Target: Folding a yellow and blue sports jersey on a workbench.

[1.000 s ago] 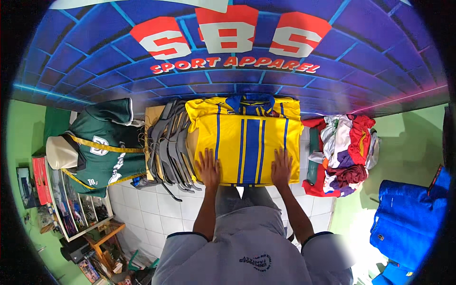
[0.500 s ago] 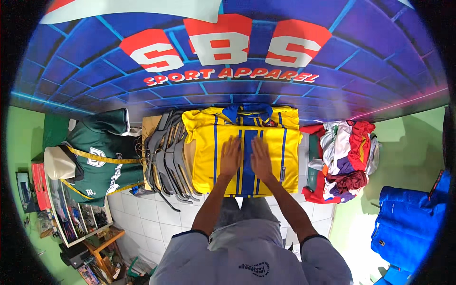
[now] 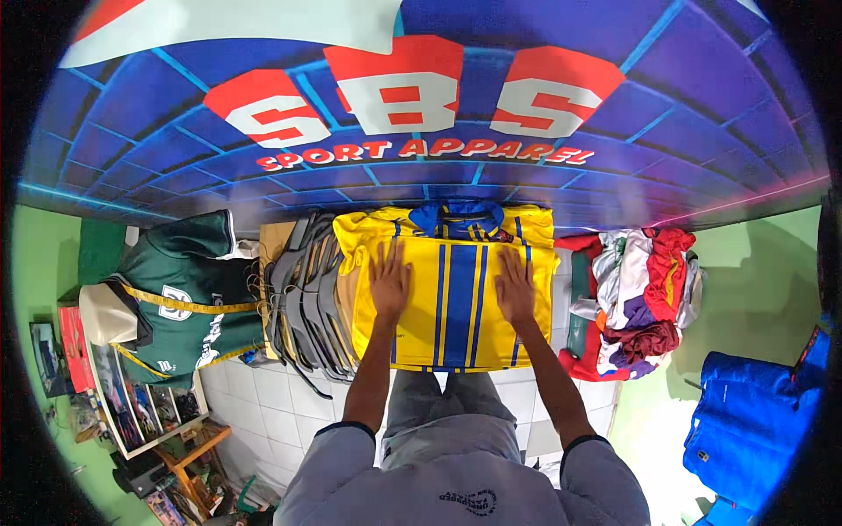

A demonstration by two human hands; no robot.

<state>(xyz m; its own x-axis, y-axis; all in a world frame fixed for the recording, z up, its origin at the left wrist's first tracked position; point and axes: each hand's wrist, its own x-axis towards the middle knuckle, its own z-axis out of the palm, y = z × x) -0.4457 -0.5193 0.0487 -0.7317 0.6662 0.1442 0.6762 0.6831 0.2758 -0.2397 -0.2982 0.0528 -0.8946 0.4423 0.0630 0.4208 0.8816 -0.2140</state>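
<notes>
A yellow jersey with blue stripes lies spread before me, a folded edge running across its upper part. Beyond that edge shows a blue collar. My left hand rests flat on the left part of the cloth, palm down, fingers spread and pointing away from me. On the right part, near a blue stripe, my right hand lies in the same way, fingers a little apart. Neither hand grips the fabric. What lies beneath the jersey is mostly hidden.
Several grey hangers lie left of the jersey. Farther left is a mannequin in a green jersey with a yellow tape measure. A heap of mixed clothes sits at right; blue garments hang beyond it. A printed wall stands behind.
My hands have moved apart from the jersey's middle stripe, the left one leftward and the right one rightward. The jersey's near edge now sits slightly lower in view.
</notes>
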